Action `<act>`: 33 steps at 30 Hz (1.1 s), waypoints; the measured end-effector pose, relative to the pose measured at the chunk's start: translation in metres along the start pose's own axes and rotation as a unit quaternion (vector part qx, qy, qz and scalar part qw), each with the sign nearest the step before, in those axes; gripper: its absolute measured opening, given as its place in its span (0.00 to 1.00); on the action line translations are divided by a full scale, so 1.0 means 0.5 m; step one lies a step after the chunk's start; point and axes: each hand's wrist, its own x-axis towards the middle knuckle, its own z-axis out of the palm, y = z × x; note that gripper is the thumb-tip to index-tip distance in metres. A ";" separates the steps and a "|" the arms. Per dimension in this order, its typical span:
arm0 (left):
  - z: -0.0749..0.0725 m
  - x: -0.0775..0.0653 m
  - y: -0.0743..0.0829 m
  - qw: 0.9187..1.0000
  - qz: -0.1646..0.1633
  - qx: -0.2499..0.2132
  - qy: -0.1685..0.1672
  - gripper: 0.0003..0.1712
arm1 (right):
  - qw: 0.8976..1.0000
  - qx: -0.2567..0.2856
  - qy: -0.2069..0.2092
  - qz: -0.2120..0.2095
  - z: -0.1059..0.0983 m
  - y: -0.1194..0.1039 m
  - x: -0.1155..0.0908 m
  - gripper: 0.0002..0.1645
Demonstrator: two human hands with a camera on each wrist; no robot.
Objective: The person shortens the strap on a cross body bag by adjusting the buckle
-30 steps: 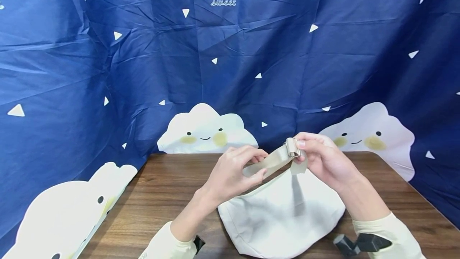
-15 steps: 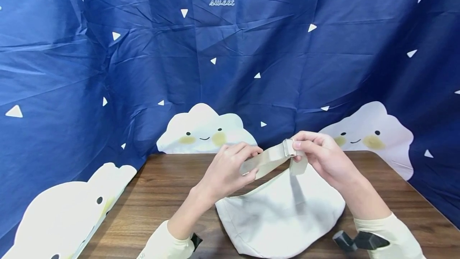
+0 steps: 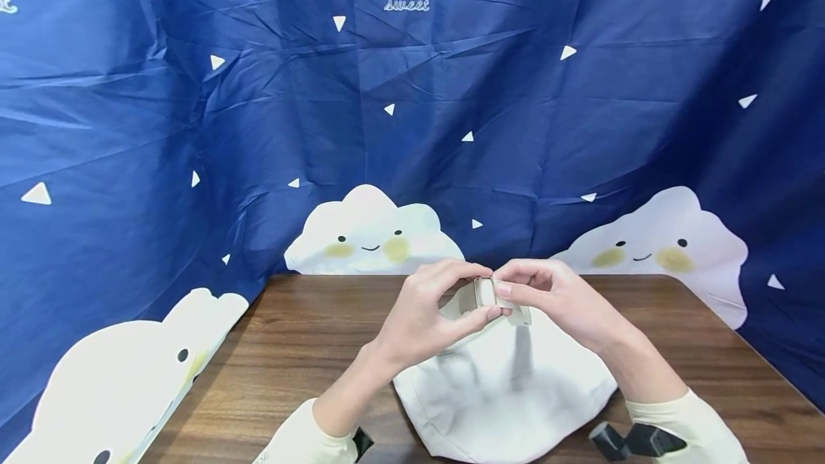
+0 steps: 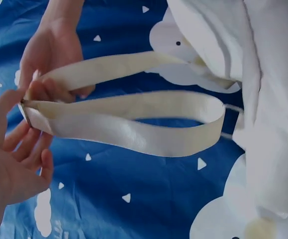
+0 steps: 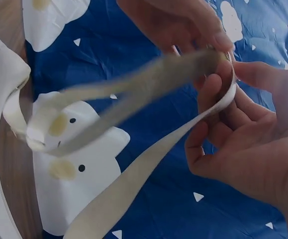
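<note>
Backdrop (image 3: 412,127): blue printed cloth, beyond the far edge of the table.
Table (image 3: 309,349): brown wood grain.
Bag (image 3: 503,407): white, resting on the table's near side.
Strap (image 4: 139,142): off-white, looped, raised above the bag.
Buckle (image 3: 485,292): metal, on the strap.
Left hand (image 3: 415,321): pinches the buckle, thumb near, forefinger far.
Right hand (image 3: 570,303): pinches the strap, just right of the buckle.

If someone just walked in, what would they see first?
Probably the big blue curtain, with smiling clouds printed low on it, behind the wooden table. Next, the left hand and right hand, close together above the white bag, holding its strap at a metal buckle.
</note>
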 end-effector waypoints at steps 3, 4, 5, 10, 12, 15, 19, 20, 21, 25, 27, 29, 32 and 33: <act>-0.009 0.001 0.000 1.000 0.003 -0.003 0.001 0.21 | 1.000 -0.013 0.004 0.003 -0.007 -0.002 -0.002 0.06; -0.010 0.001 0.000 1.000 0.004 -0.001 -0.001 0.20 | 1.000 -0.014 0.004 0.003 -0.010 -0.001 -0.004 0.06; -0.011 0.001 0.001 1.000 0.005 0.001 -0.004 0.20 | 1.000 -0.018 0.004 0.004 -0.012 -0.001 -0.005 0.06; -0.012 0.002 0.003 1.000 0.020 0.000 -0.012 0.19 | 1.000 -0.023 -0.008 -0.001 -0.013 -0.002 -0.005 0.05; -0.012 0.002 0.004 1.000 0.024 -0.002 -0.012 0.19 | 1.000 -0.020 -0.012 -0.003 -0.013 -0.002 -0.004 0.05; -0.013 0.003 0.006 1.000 0.025 -0.005 -0.016 0.20 | 1.000 -0.013 -0.020 -0.003 -0.012 -0.005 -0.005 0.06; -0.013 0.004 0.008 0.999 0.028 -0.001 -0.024 0.20 | 1.000 -0.010 -0.027 -0.001 -0.013 -0.009 -0.006 0.06; -0.013 0.004 0.008 0.999 0.029 0.001 -0.026 0.20 | 1.000 -0.011 -0.028 0.000 -0.012 -0.010 -0.006 0.06; -0.013 0.004 0.009 0.999 0.029 0.003 -0.028 0.20 | 1.000 -0.013 -0.029 0.001 -0.012 -0.011 -0.006 0.06; -0.012 0.004 0.011 0.999 0.033 0.008 -0.034 0.20 | 0.999 -0.016 -0.032 0.003 -0.009 -0.011 -0.006 0.06; -0.012 0.004 0.012 0.999 0.033 0.010 -0.035 0.20 | 0.999 -0.017 -0.035 0.000 -0.007 -0.010 -0.006 0.06; -0.012 0.003 0.012 0.999 0.033 0.012 -0.034 0.20 | 0.999 -0.012 -0.037 0.000 -0.005 -0.007 -0.004 0.07; -0.012 0.003 0.013 0.999 0.033 0.016 -0.031 0.20 | 0.999 0.001 -0.035 0.004 -0.002 -0.002 -0.002 0.08; -0.012 0.002 0.013 0.999 0.032 0.018 -0.030 0.19 | 0.999 0.007 -0.033 0.007 -0.001 0.000 -0.001 0.08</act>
